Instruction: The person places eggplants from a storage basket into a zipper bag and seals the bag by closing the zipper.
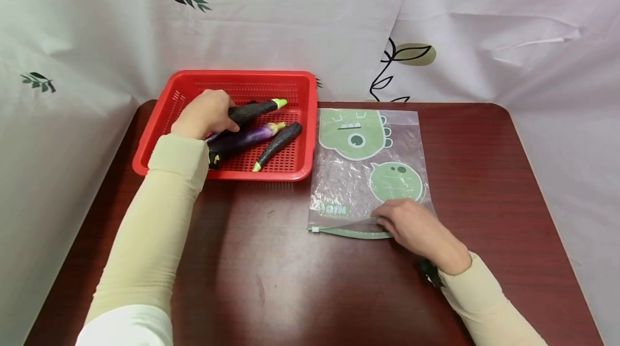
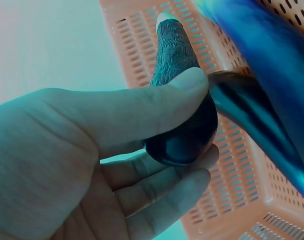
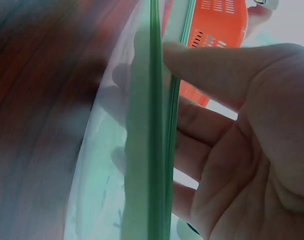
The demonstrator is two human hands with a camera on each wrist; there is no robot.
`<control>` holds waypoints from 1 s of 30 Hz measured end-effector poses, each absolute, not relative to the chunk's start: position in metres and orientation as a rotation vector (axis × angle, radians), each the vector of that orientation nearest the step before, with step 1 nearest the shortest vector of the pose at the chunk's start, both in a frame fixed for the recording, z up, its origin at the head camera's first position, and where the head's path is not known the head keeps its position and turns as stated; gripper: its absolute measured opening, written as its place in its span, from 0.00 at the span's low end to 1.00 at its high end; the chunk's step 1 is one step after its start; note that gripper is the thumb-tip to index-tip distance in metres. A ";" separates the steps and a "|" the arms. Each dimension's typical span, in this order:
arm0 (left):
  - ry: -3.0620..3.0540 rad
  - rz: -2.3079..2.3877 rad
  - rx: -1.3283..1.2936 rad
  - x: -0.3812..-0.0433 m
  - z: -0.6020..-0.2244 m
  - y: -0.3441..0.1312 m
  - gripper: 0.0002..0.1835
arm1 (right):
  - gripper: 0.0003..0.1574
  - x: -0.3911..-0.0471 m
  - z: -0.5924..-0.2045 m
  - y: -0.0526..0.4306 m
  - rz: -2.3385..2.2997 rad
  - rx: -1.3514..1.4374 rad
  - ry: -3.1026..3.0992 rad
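Observation:
Over the left part of the red basket (image 1: pixel 314 125), my left hand (image 1: pixel 205 113) grips a dark zucchini (image 1: pixel 259 111) with a pale green tip. In the left wrist view the thumb lies across the zucchini (image 2: pixel 174 52) and the fingers curl beneath it. A purple eggplant (image 1: pixel 249 138) and a smaller dark zucchini (image 1: pixel 278 147) lie in the basket. My right hand (image 1: pixel 418 230) holds the near edge of a clear zip bag (image 1: pixel 344 179) with green cartoon prints. In the right wrist view, the thumb is at the green zip strip (image 3: pixel 156 125) and fingertips show through the plastic.
The bag lies flat on the dark red wooden table (image 1: pixel 271 281), right of the basket, its white slider (image 1: pixel 315 229) at the near left corner. A white curtain (image 1: pixel 290 18) with leaf prints hangs behind the table. A dark object (image 1: pixel 430 273) sits at my right wrist.

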State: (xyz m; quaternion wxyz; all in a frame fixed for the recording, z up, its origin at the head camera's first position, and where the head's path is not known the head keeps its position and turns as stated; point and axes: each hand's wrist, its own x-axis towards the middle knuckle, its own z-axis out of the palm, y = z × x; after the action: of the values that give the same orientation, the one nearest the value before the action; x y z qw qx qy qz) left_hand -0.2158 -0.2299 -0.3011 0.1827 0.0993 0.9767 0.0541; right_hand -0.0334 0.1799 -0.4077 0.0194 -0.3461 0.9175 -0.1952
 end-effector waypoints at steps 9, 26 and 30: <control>2.808 0.150 0.269 -0.208 -0.289 -0.225 0.13 | 0.10 -0.035 -0.405 0.180 -0.653 -0.960 2.870; 2.898 0.177 0.275 -0.185 -0.272 -0.212 0.13 | 0.11 -0.033 -0.406 0.180 -0.723 -0.962 2.969; 2.931 0.209 0.268 -0.178 -0.270 -0.211 0.15 | 0.13 -0.034 -0.405 0.181 -0.709 -1.004 2.967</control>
State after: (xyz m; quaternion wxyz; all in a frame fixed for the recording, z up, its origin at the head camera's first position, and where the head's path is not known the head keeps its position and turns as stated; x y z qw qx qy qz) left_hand -0.1783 -0.2108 -0.2700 0.0954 0.0905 0.9888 0.0705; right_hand -0.0339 0.1806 -0.4054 -0.0350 -0.3125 0.9233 -0.2208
